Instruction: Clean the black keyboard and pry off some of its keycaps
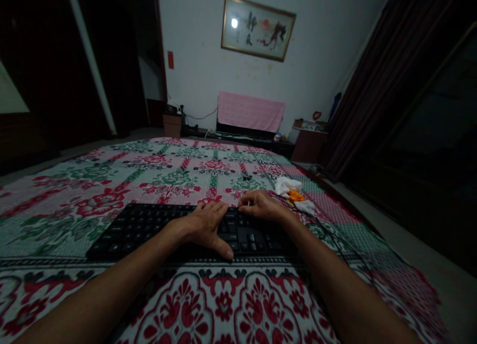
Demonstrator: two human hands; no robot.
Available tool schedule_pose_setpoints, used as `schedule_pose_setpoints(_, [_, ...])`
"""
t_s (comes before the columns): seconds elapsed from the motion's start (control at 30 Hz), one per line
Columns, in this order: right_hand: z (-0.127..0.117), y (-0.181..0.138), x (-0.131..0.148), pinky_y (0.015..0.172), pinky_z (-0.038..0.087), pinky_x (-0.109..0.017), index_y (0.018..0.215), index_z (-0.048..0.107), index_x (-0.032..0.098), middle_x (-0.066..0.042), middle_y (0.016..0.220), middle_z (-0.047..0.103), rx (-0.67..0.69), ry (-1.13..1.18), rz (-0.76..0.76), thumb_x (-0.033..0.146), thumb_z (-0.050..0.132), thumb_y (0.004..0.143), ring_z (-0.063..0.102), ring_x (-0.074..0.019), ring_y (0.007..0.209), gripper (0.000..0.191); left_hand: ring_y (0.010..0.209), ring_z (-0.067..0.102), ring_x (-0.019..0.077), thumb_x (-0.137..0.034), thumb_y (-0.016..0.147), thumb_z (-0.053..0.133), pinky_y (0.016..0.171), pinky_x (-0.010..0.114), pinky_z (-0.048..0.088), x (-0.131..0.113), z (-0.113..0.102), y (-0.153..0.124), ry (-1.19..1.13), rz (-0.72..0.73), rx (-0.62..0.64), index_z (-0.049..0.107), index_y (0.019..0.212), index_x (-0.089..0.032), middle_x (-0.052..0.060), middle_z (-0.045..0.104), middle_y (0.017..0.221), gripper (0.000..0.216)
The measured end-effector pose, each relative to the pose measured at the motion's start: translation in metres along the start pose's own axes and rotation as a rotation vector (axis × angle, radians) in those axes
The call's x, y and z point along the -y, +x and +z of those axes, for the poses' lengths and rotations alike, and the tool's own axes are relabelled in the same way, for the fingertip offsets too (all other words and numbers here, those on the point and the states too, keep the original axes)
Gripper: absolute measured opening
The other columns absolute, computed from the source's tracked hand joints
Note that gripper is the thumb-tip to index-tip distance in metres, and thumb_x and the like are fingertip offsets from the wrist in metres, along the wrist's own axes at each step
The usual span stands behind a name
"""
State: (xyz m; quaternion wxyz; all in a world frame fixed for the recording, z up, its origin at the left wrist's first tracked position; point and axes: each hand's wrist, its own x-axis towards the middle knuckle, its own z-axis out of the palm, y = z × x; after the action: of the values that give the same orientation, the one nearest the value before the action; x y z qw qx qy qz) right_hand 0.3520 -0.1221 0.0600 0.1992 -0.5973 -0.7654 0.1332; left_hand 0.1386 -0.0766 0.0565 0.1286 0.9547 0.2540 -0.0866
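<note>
A black computer keyboard (136, 227) lies across the patterned bedspread in front of me. My left hand (206, 226) rests on the middle of it, palm down, with the fingers stretched out and the thumb apart near the front edge. At the keyboard's back edge, right of centre, my right hand (263, 206) is closed in a pinch. A tiny pale spot shows between its fingertips, too small to name. My right forearm covers part of the keyboard's right end.
White and orange crumpled cloths (294, 195) lie beyond my right hand, with dark cables (337, 237) near them. The flowered bedspread (179, 177) covers the bed. Farther off, a pink towel (250, 111) drapes over a wide object by the wall, beside a small cabinet (309, 143).
</note>
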Motion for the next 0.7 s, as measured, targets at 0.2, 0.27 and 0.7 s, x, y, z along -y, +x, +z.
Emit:
schedule_pose_setpoints(0.2, [-0.005, 0.004, -0.007, 0.057, 0.037, -0.019, 0.079, 0.068, 0.013, -0.001, 0.069, 0.064, -0.064, 0.013, 0.172, 0.027, 0.053, 0.076, 0.054, -0.0115, 0.064, 0.021, 0.136, 0.006, 0.0343, -0.085, 0.045, 0.048, 0.108, 0.052, 0.007, 0.0, 0.0, 0.0, -0.011, 0.008, -0.001, 0.007, 0.143, -0.009, 0.018, 0.01, 0.149, 0.131])
schedule_pose_setpoints(0.27, [-0.004, 0.007, -0.014, 0.057, 0.037, -0.02, 0.076, 0.069, 0.013, -0.001, 0.067, 0.065, -0.095, -0.099, 0.258, 0.023, 0.054, 0.074, 0.055, -0.0123, 0.063, 0.018, 0.136, 0.007, 0.0339, -0.085, 0.045, 0.048, 0.108, 0.053, 0.007, 0.0, 0.0, 0.0, -0.014, 0.012, -0.002, 0.006, 0.143, -0.009, 0.017, 0.009, 0.149, 0.131])
schedule_pose_setpoints(0.7, [-0.002, 0.008, -0.034, 0.059, 0.038, -0.019, 0.083, 0.071, 0.017, -0.003, 0.076, 0.069, -0.053, -0.267, 0.3, 0.025, 0.053, 0.077, 0.06, -0.0132, 0.07, 0.021, 0.136, 0.005, 0.0344, -0.085, 0.046, 0.049, 0.109, 0.051, 0.006, -0.002, -0.002, -0.002, -0.014, 0.0, 0.009, 0.007, 0.143, -0.009, 0.017, 0.008, 0.149, 0.13])
